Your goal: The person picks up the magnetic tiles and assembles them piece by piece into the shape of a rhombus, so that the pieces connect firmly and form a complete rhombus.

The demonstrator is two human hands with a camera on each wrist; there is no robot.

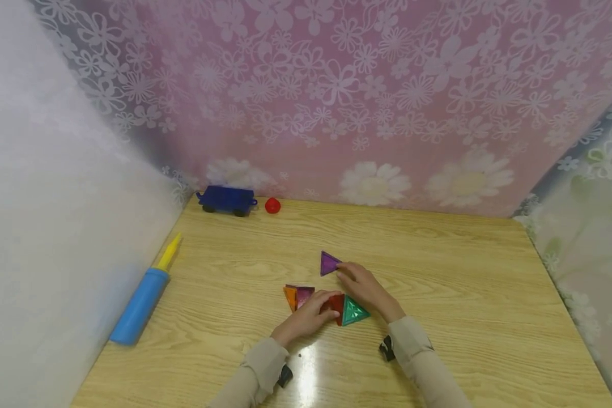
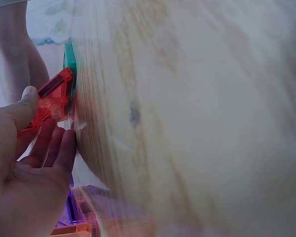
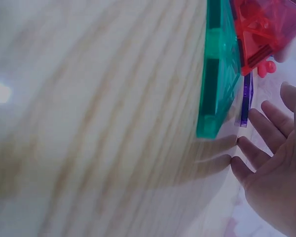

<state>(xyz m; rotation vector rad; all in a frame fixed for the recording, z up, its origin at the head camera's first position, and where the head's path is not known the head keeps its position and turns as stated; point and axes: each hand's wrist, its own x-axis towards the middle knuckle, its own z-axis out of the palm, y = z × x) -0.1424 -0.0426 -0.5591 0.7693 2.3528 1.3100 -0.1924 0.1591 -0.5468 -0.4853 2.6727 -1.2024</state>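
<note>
In the head view my left hand (image 1: 307, 318) is low over the middle of the table. It pinches a translucent red triangular magnetic tile (image 2: 55, 101) between thumb and fingers, tilted up from the wood. Lying flat against the red tile's right side is a green triangular tile (image 1: 355, 311). My right hand (image 1: 365, 287) reaches farther back, its fingers extended and fingertips at the right tip of a purple triangular tile (image 1: 328, 263). In the right wrist view that hand's fingertips touch the tabletop. Left of my left hand lie an orange tile (image 1: 289, 296) and a magenta tile (image 1: 304, 296), partly covered by the hand.
A blue toy wagon (image 1: 227, 199) and a small red piece (image 1: 272, 205) stand at the back left edge. Along the left edge lies a blue hand pump (image 1: 141, 306) with a yellow nozzle. Flowered pink fabric (image 1: 357, 130) rises behind the wooden table (image 1: 464, 272).
</note>
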